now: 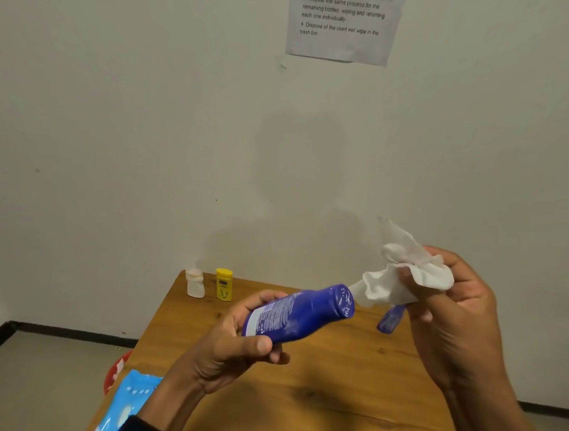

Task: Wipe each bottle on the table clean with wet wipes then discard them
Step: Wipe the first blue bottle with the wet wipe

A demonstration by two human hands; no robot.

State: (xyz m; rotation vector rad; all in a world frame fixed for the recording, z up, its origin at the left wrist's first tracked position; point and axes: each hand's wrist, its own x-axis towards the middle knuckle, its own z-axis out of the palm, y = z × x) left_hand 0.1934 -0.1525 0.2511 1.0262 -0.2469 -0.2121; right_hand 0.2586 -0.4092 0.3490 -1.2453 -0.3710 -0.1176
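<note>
Left hand (236, 346) grips blue bottle (300, 312) above table (335, 394); right hand (457, 305) pinches wipe (403, 280), perhaps touching.

Glossy smooth plastic on blue bottle (300, 314); soft crumpled cloth-like white wipe (406, 277). Smooth wood-grain table (335, 384). Shiny plastic film on wipes pack (131, 400). Matt paper sheet (343, 27) on wall.

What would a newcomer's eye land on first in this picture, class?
Probably the blue bottle, held tilted above the wooden table by the left hand, and the crumpled white wipe gripped in the right hand. Next, the small yellow bottle beside a white bottle at the table's far corner.
</note>
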